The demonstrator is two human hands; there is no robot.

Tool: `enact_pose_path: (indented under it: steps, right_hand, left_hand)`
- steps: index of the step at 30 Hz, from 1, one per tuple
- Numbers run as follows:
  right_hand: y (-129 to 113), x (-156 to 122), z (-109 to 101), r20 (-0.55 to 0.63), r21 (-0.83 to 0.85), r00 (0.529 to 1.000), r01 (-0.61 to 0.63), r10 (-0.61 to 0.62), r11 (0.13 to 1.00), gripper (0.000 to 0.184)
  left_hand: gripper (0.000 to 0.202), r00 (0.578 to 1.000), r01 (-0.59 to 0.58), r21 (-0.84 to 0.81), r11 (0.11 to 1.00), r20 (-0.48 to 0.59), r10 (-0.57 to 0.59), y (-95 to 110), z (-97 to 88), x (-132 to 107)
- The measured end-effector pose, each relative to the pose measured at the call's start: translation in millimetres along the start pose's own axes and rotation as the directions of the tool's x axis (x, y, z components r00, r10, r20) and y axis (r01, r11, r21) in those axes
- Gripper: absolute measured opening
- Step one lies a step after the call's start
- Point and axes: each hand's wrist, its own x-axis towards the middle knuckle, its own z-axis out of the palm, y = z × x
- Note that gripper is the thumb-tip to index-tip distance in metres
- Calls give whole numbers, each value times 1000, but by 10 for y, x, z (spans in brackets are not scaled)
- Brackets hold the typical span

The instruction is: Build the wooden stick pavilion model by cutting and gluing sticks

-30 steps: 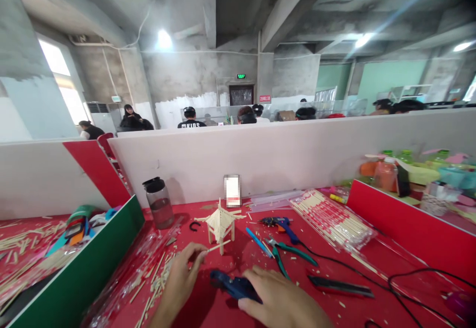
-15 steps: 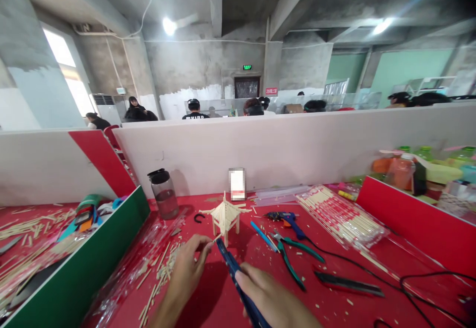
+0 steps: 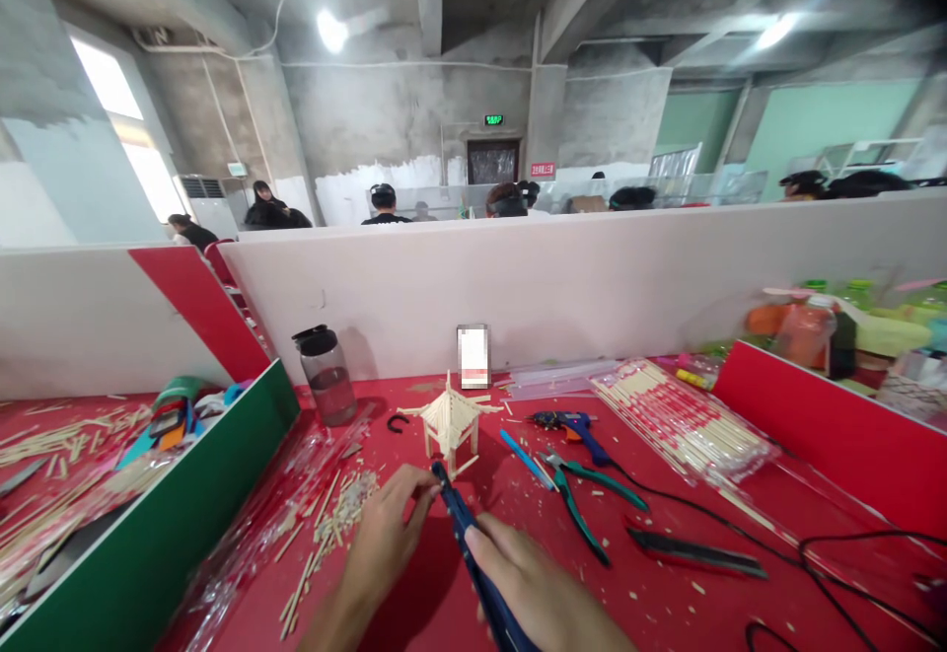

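My left hand (image 3: 392, 519) is closed in a pinch, its fingertips beside the tip of a long dark blue hand tool (image 3: 463, 524). Whatever the pinch holds is too small to make out. My right hand (image 3: 514, 573) is wrapped around the tool, which points forward; its exact kind is unclear. Just beyond the tip stands a small pavilion model (image 3: 450, 420) of pale wooden sticks, with a peaked roof and thin legs. A short pale stick (image 3: 466, 467) shows at its foot.
Right of the model lie a blue glue gun (image 3: 569, 427), green-handled pliers (image 3: 581, 504), a blue pen-like stick (image 3: 527, 459), a black cutter (image 3: 695, 551) and bagged sticks (image 3: 681, 420). Left are a water bottle (image 3: 326, 381), loose sticks (image 3: 315, 558) and a green divider (image 3: 170, 524). A phone (image 3: 473, 356) stands behind.
The thin stick that showed between my left fingertips and the tool no longer shows clearly. My left fingertips are slightly farther right, by the tool tip. The view has shifted a little.
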Motion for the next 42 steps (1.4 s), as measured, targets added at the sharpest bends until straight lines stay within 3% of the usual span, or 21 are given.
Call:
enact_pose_path:
  steps: [17, 26, 42]
  right_hand:
    - [88, 27, 74, -38, 32, 999, -1, 3, 999, 39]
    - [34, 0, 62, -33, -1, 999, -1, 1, 1000, 39]
    - [-85, -62, 75, -31, 41, 993, -111, 112, 993, 44]
  left_hand:
    - [22, 996, -88, -3, 996, 7, 88, 76, -105, 42]
    - [18, 998, -65, 4, 998, -1, 65, 79, -119, 44]
    - [21, 987, -159, 22, 987, -18, 159, 61, -141, 21]
